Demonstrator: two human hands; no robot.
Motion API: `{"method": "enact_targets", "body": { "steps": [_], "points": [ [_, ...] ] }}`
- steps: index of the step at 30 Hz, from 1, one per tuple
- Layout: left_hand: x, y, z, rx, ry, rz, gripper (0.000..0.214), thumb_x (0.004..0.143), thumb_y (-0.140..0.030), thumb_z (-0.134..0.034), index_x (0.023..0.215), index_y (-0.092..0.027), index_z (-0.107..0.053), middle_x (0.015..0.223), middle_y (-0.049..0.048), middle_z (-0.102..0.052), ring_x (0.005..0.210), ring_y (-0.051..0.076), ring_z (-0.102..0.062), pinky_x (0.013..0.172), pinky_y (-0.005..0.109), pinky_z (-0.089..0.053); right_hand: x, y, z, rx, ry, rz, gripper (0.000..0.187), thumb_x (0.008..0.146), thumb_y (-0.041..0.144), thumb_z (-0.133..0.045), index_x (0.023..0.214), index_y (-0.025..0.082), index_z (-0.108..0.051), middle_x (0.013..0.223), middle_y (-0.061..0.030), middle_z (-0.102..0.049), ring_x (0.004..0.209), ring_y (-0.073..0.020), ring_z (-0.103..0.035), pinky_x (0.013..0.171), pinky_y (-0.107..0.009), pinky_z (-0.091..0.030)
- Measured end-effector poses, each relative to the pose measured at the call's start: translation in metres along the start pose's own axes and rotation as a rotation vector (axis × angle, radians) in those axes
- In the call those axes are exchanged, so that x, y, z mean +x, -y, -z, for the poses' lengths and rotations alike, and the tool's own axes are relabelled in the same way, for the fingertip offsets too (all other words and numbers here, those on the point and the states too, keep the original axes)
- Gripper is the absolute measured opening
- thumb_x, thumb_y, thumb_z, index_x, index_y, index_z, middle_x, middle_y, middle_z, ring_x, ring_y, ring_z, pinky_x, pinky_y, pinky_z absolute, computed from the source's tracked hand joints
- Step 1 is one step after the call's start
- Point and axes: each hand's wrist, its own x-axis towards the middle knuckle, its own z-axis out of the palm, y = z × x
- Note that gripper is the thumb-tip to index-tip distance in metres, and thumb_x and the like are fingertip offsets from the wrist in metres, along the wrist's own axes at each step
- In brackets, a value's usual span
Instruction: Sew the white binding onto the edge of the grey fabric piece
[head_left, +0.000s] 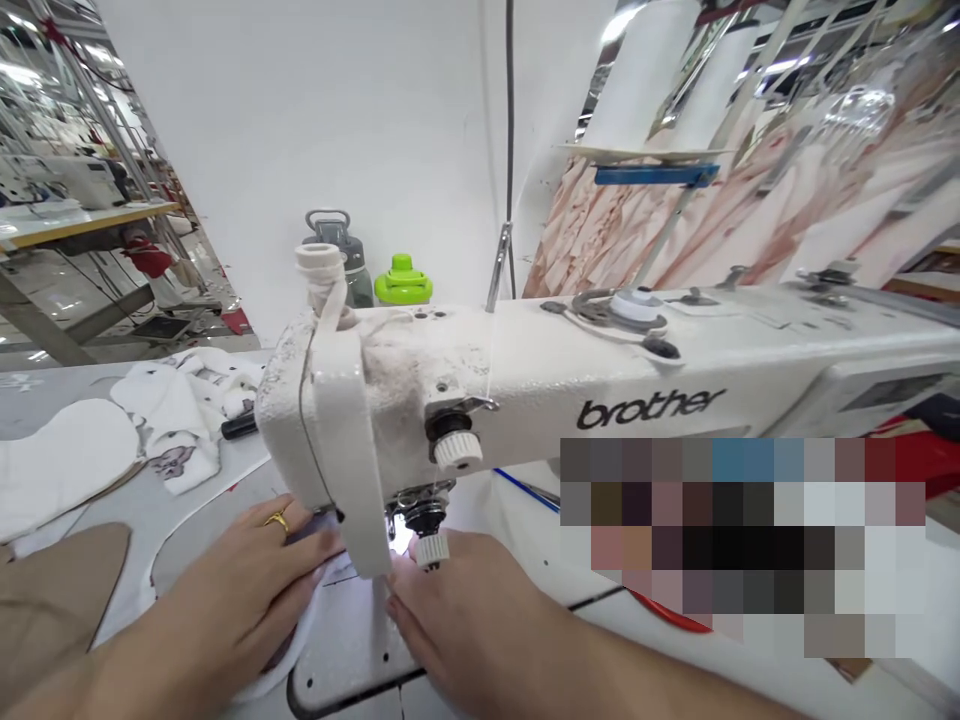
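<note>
The right hand (480, 600) reaches under the sewing machine (517, 355), fingertips hidden, so its grip cannot be told; the left hand (259, 575) lies on the white-edged grey fabric (196, 525), left of the machine, fingers together, any pinch unclear. Left of that is a brown piece (67, 580), then white printed cloth (180, 410) near the surface's (232, 465) far edge; a green-lidded bottle (403, 282) stands behind the machine

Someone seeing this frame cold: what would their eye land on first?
Most likely the big white sewing machine marked "brother", stretching from the middle to the right edge. Next come the two hands low in front: the left hand, wearing a gold ring, on grey fabric, and the right hand near the bright light under the machine's head. Behind the machine, a lime-green bottle top pops out.
</note>
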Motion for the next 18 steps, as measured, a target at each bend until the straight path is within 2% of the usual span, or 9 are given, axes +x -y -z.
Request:
{"method": "enact_targets", "body": {
  "steps": [4,10,15,18],
  "points": [
    [0.01,-0.01,0.006,-0.013,-0.078,0.068,0.035,0.097,-0.036,-0.037,0.11,-0.031,-0.069,0.102,0.0013,-0.076,0.092,0.021,-0.069,0.09,0.031,-0.054,-0.003,-0.002,-0.003,0.018,-0.066,-0.013,0.011,0.092,0.018,-0.059,0.099,0.015,-0.066,0.075,-0.0073,-0.069,0.066,-0.0213,-0.063,0.047,-0.028,-0.042],
    [0.02,-0.028,0.0,0.022,-0.135,0.11,0.038,0.095,-0.05,-0.04,0.113,-0.032,-0.068,0.101,0.0028,-0.075,0.102,0.024,-0.068,0.097,0.036,-0.053,-0.003,-0.003,-0.005,0.025,-0.106,0.004,0.006,0.092,0.022,-0.059,0.092,0.018,-0.063,0.074,-0.0059,-0.068,0.066,-0.0218,-0.063,0.05,-0.03,-0.043],
    [0.006,-0.03,-0.005,0.063,-0.123,0.141,0.035,0.095,-0.048,-0.042,0.112,-0.033,-0.069,0.104,0.003,-0.075,0.102,0.023,-0.068,0.094,0.035,-0.054,-0.001,-0.001,-0.002,-0.016,-0.058,0.019,0.005,0.09,0.018,-0.06,0.089,0.017,-0.064,0.073,-0.0055,-0.067,0.062,-0.0202,-0.061,0.049,-0.029,-0.041],
    [0.001,-0.028,-0.002,0.156,-0.091,0.076,0.03,0.094,-0.043,-0.046,0.107,-0.031,-0.071,0.103,0.0038,-0.075,0.095,0.023,-0.07,0.082,0.035,-0.058,0.0,-0.001,-0.003,-0.013,-0.078,0.016,0.011,0.094,0.02,-0.056,0.095,0.016,-0.065,0.077,-0.0067,-0.068,0.062,-0.02,-0.061,0.05,-0.029,-0.042]
  ]
}}
